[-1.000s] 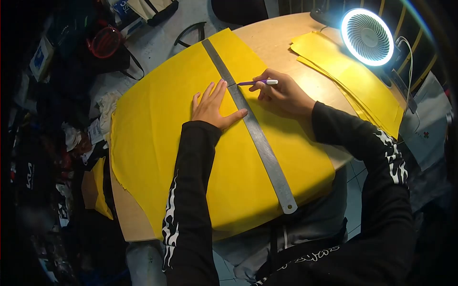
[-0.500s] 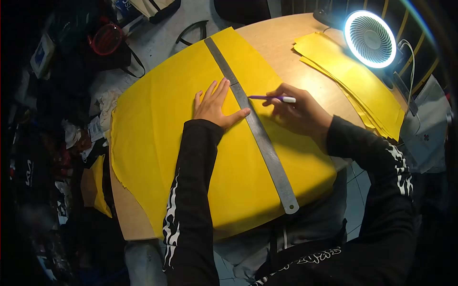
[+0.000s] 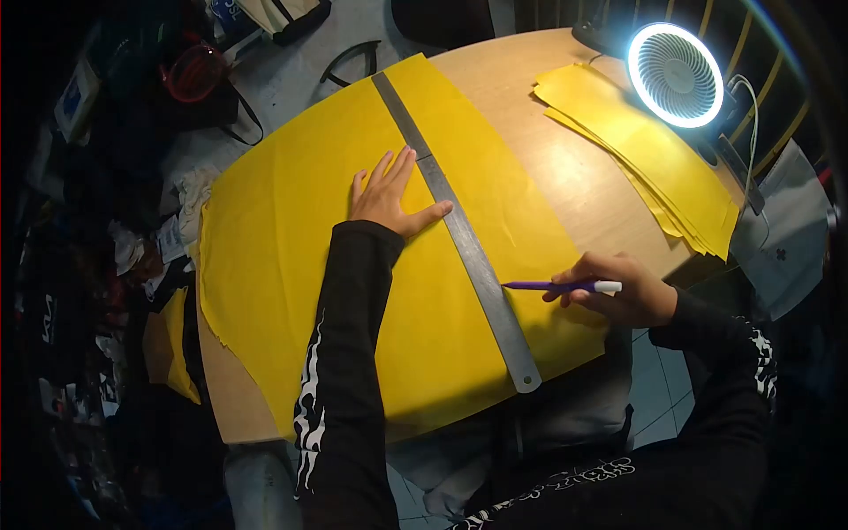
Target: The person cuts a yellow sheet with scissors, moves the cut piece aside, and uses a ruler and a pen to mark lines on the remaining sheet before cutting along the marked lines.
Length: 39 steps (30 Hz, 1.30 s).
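Note:
A large yellow sheet (image 3: pixel 291 238) covers much of the table, its near side running past the table edge. Across it lies a long metal ruler (image 3: pixel 477 265), slanting from the far edge down to the near edge, its holed end close to me. My left hand (image 3: pixel 389 196) lies spread on the sheet, fingertips and thumb touching the ruler's left side. In the fingers of my right hand (image 3: pixel 618 287) is a purple pen (image 3: pixel 561 286) with a white end. Its tip is at the ruler's right edge, on the lower half.
A stack of yellow cut pieces (image 3: pixel 645 159) lies at the table's right side. Beside it stands a lit ring-shaped fan (image 3: pixel 675 75) with a white cable. The wooden table (image 3: pixel 530 79) has curved edges. Bags and clutter fill the floor at left.
My right hand has moved the pen toward me along the ruler's right edge. My left hand stays spread at the same place on the ruler. The whole view has shifted slightly.

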Motion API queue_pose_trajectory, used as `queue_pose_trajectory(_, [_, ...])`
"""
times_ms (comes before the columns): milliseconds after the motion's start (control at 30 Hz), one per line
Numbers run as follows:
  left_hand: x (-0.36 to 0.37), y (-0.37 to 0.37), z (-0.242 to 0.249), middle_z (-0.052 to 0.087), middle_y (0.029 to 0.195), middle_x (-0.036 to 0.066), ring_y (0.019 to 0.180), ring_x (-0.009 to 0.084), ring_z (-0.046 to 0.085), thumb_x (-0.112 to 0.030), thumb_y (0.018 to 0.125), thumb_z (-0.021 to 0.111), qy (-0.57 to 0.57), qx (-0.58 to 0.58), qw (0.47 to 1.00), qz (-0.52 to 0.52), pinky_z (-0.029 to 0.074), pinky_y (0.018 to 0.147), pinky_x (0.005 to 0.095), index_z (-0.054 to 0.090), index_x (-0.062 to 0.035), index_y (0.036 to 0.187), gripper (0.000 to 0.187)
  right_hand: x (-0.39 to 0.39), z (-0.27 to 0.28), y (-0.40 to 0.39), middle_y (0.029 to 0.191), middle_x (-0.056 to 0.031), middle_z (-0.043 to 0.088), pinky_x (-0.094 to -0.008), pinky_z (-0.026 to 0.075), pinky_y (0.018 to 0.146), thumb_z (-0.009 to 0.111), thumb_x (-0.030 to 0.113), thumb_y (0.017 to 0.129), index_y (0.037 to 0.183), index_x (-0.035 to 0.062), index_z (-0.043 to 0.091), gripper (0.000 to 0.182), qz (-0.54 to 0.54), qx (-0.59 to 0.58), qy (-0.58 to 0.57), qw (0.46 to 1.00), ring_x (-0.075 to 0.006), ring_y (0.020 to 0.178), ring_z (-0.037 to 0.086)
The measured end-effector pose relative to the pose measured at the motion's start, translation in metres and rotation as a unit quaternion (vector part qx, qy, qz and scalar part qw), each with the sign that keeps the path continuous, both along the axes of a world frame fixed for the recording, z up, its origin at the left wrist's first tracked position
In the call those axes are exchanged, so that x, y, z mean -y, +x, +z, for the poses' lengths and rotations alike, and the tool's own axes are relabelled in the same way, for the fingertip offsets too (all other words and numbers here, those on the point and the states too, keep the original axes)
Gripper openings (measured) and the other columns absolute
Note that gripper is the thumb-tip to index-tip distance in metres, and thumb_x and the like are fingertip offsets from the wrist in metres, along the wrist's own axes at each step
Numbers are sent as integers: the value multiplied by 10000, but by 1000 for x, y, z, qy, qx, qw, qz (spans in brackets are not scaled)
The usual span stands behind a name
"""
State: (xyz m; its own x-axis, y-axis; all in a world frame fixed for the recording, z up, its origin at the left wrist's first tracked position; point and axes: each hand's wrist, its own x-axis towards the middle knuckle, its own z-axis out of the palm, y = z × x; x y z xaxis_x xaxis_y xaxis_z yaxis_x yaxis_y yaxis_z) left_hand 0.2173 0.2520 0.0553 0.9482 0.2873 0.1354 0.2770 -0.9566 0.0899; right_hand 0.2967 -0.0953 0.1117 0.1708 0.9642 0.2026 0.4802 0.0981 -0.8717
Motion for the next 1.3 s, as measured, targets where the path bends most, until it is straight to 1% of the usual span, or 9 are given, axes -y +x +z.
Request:
queue_pose_trajectory(100, [0, 0, -1, 325, 1552, 76, 1460, 231, 233, -805, 723, 527, -1, 4, 1000, -3, 121, 1171, 510, 335, -124, 1491, 1044, 8, -1, -3, 1015, -153, 711, -345, 546, 824, 634, 50, 914, 1013, -11, 557, 140, 9, -28, -11, 1000, -289, 947, 704])
queue_pose_trajectory(300, [-1, 0, -1, 340, 1545, 73, 1454, 229, 245, -787, 731, 538, 4, 17, 1000, -14, 131, 1169, 490, 347, -118, 1485, 1027, 24, 4, -6, 987, -121, 720, -322, 544, 768, 638, 63, 915, 1035, 10, 595, 138, 23, 1, -22, 999, -261, 890, 712])
queue_pose_trajectory(400, [0, 0, 0, 346, 1542, 71, 1453, 229, 247, -789, 727, 539, 3, 16, 1000, -13, 132, 1169, 487, 348, -115, 1485, 1032, 31, 10, -8, 977, -111, 721, -318, 542, 753, 626, 76, 926, 1045, 14, 605, 135, 31, -1, -65, 997, -252, 874, 712])
queue_pose_trajectory(700, [-2, 0, 0, 326, 1553, 65, 1457, 222, 234, -804, 727, 526, -4, 5, 1000, -13, 126, 1171, 483, 331, -122, 1495, 1045, 31, 13, -8, 952, -106, 719, -308, 552, 784, 593, 69, 946, 1047, 2, 601, 122, 58, -49, -49, 996, -239, 903, 712])
queue_pose_trajectory(1000, [-2, 1, 0, 320, 1555, 67, 1457, 220, 233, -810, 727, 522, 2, 2, 1000, -13, 130, 1171, 475, 333, -125, 1493, 1045, 26, 13, 0, 942, -110, 717, -306, 547, 789, 605, 100, 948, 1026, -2, 609, 128, 88, -58, -56, 993, -230, 897, 713])
queue_pose_trajectory(1100, [-3, 0, 0, 322, 1554, 66, 1457, 220, 233, -814, 729, 515, 4, 1, 1000, -16, 130, 1172, 474, 336, -125, 1491, 1043, 21, 15, 4, 916, -107, 718, -300, 545, 774, 581, 135, 969, 1014, -8, 606, 152, 98, -66, -57, 991, -219, 871, 713])
queue_pose_trajectory(1200, [-2, 0, 0, 325, 1553, 66, 1456, 221, 237, -818, 732, 505, 9, 2, 1000, -15, 133, 1171, 476, 340, -124, 1489, 1040, 13, 2, 15, 883, -94, 719, -285, 540, 748, 546, 175, 992, 971, -12, 599, 195, 112, -104, -63, 986, -186, 816, 707])
queue_pose_trajectory(1233, [-2, 0, 0, 326, 1553, 66, 1456, 221, 239, -819, 734, 502, 10, 0, 1000, -13, 134, 1171, 477, 342, -124, 1488, 1039, 7, 3, 17, 856, -95, 716, -258, 528, 703, 511, 212, 1011, 944, -19, 572, 248, 111, -120, -86, 983, -146, 760, 688])
queue_pose_trajectory(1300, [-2, 0, 1, 331, 1550, 69, 1454, 224, 243, -811, 737, 509, 9, 1, 1000, -15, 136, 1170, 479, 343, -122, 1488, 1032, -10, 3, 28, 858, -101, 716, -246, 518, 675, 500, 233, 1018, 946, -18, 557, 267, 150, -153, -118, 970, -127, 729, 672])
